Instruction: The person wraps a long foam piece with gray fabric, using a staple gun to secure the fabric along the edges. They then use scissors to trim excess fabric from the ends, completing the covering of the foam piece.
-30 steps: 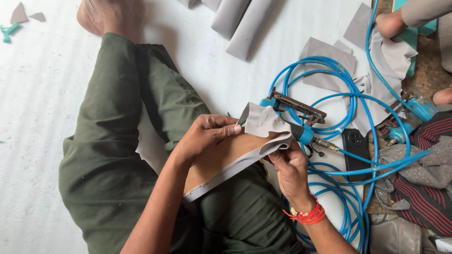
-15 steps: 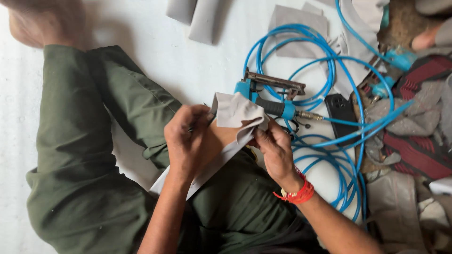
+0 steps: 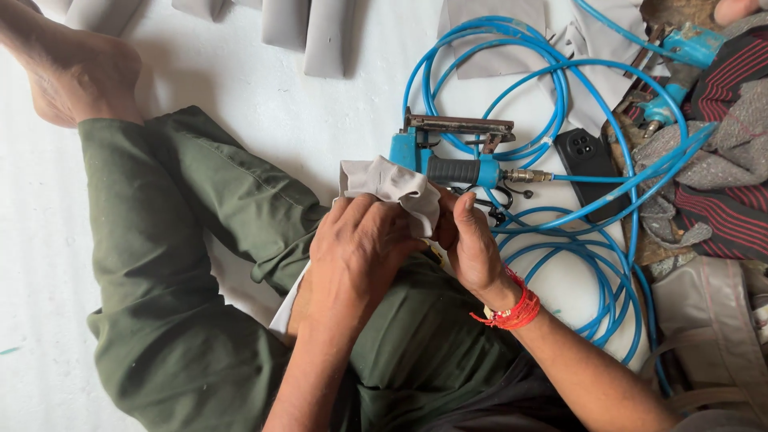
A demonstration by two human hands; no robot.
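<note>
I sit cross-legged in green trousers (image 3: 160, 264). My left hand (image 3: 356, 248) presses down on a piece of grey fabric (image 3: 392, 186) that wraps over a wooden panel on my lap; only a pale edge of the panel (image 3: 282, 316) shows. My right hand (image 3: 472, 244), with a red thread band at the wrist, pinches the same fabric from the right side. Just beyond my hands lies a blue pneumatic staple gun (image 3: 452, 152) on the white floor, not held.
Coiled blue air hose (image 3: 592, 232) spreads right of the gun, with a black phone (image 3: 588, 172) on it. Grey upholstered pieces (image 3: 324, 32) lie at the top. My bare foot (image 3: 80, 76) is upper left. Striped cloth and bags (image 3: 720, 200) crowd the right edge.
Both hands have closed in over the grey fabric, the left now covering the panel. The view has shifted, so the staple gun and hose sit more central.
</note>
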